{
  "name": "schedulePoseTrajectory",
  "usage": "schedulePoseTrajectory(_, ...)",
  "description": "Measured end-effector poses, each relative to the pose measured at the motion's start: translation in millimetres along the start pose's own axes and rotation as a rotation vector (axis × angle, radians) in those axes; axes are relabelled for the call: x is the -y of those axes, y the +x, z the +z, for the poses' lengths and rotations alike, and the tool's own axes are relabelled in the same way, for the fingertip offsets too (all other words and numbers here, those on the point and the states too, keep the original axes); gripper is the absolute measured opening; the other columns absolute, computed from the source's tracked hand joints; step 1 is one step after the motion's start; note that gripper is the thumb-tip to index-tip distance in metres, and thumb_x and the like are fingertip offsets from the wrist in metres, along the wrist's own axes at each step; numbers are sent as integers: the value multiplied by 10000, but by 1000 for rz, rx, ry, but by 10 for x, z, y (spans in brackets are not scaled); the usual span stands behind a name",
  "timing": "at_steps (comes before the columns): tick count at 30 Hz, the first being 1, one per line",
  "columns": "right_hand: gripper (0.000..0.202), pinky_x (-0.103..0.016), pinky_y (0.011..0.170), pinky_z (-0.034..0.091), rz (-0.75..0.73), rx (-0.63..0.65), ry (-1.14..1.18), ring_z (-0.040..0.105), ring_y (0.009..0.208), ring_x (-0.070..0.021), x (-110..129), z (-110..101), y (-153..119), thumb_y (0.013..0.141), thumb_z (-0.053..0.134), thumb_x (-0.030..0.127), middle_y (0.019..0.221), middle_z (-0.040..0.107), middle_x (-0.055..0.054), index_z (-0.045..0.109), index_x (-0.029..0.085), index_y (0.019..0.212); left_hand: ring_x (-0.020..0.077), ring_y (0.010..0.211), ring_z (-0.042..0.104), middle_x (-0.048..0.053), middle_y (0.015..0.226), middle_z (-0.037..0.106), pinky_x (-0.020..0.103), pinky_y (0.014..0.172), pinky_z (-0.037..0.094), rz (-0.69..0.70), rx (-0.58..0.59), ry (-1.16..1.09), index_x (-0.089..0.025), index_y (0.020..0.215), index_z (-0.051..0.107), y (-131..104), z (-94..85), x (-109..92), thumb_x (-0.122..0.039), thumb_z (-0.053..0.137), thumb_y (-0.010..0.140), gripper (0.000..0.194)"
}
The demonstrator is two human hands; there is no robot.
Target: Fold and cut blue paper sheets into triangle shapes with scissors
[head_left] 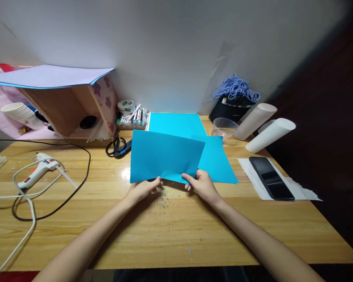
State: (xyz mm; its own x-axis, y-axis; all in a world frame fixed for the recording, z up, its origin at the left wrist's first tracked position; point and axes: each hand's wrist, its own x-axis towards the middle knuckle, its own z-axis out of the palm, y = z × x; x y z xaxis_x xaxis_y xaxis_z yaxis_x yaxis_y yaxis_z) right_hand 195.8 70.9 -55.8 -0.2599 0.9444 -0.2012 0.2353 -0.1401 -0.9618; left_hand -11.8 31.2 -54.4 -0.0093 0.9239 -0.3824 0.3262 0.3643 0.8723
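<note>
A rectangular sheet of blue paper (164, 154) is held up, tilted, above the middle of the table. My left hand (144, 190) grips its lower edge, fingers mostly hidden behind and under it. At the lower right part, my right hand (202, 186) pinches the sheet, thumb on the front face. Behind it on the right lies a second blue piece of paper (216, 158), partly covered. Farther back, a larger blue sheet (176, 123) rests against the wall side of the table.
On the left lie a glue gun (41, 170) with looping cables, and scissors (116, 147) near a marker box (132, 119). A wooden box (64, 105) stands behind. To the right are a clear plastic cup (225, 127), white rolls (270, 135) and a phone (271, 178) on white paper.
</note>
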Motion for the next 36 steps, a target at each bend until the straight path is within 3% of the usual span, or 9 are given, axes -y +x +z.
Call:
schedulePoseTrajectory(5, 460, -221, 399, 414, 28, -60, -51, 568, 411, -154, -3, -58, 50, 629, 640, 554, 428, 577, -48, 410, 179, 494, 154, 516, 594, 81, 626, 637, 212, 443, 449, 120, -215, -78, -112, 678, 608, 71, -131, 16, -387, 588, 686, 276)
schedulePoseTrajectory(8, 483, -216, 378, 402, 22, -98, -54, 572, 408, -162, -35, -110, 91, 612, 646, 570, 412, 568, -42, 362, 195, 505, 186, 493, 610, 92, 611, 635, 220, 382, 445, 128, -218, -135, -100, 709, 573, 132, -249, 27, -360, 606, 673, 265)
schedulePoseTrajectory(13, 487, -224, 377, 404, 9, -121, -38, 583, 423, -173, -55, -189, 133, 611, 660, 556, 426, 580, -41, 330, 208, 531, 202, 515, 626, 124, 712, 654, 260, 417, 505, 148, -239, -237, -92, 696, 550, 160, -371, -6, -343, 631, 660, 266)
schedulePoseTrajectory(18, 504, -239, 369, 406, -18, -137, -26, 588, 429, -189, -66, -235, 154, 592, 669, 570, 419, 573, -38, 312, 218, 535, 192, 489, 617, 118, 717, 655, 275, 424, 520, 136, -300, -268, -79, 720, 580, 134, -400, -70, -332, 650, 634, 276)
schedulePoseTrajectory(27, 493, -226, 378, 407, -8, -98, -36, 592, 438, -184, -94, -254, 150, 630, 664, 536, 414, 570, -33, 299, 215, 550, 137, 482, 588, 115, 790, 654, 257, 431, 507, 132, -287, -242, -89, 786, 594, 152, -415, -26, -389, 605, 678, 320)
schedulePoseTrajectory(36, 401, -224, 422, 462, 3, 92, 38, 583, 454, -149, -87, -264, 153, 687, 628, 516, 541, 629, -54, 543, 124, 699, 112, 448, 559, 103, 743, 653, 185, 373, 428, 130, -283, -244, -95, 765, 583, 191, -439, -8, -443, 563, 706, 353)
